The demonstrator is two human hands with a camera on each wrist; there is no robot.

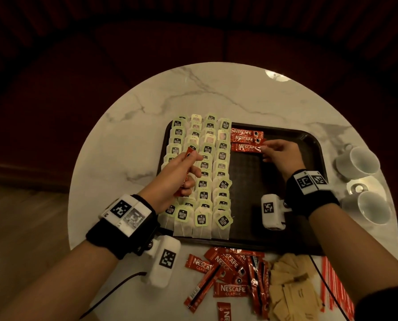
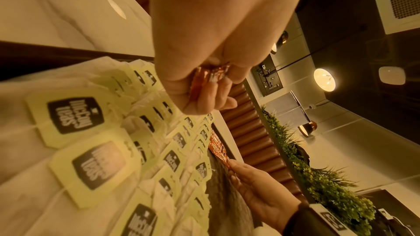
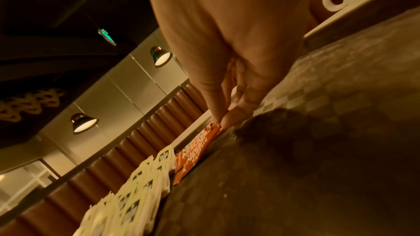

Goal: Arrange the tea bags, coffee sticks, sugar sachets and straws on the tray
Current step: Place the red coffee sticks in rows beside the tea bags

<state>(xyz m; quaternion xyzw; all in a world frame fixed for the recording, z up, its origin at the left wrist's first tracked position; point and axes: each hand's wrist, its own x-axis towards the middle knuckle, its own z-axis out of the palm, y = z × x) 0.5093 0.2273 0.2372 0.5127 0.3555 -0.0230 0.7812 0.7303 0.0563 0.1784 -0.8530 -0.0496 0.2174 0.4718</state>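
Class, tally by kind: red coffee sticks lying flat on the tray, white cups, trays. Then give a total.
Black plastic tray: 1
Red foil coffee sticks lying flat on it: 3
White ceramic cups: 2
Total: 6

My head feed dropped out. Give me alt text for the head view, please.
The right hand sets a third coffee stick on the dark tray beside four columns of tea bags. The left hand grips more sticks above them.

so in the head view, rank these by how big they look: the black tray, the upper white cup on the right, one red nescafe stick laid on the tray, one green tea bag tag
1. Black plastic tray
2. Upper white ceramic cup
3. Red Nescafe coffee stick laid on the tray
4. Pale green tea bag tag

The wide lens shrinks things near the edges, so the cup's size is unsure.
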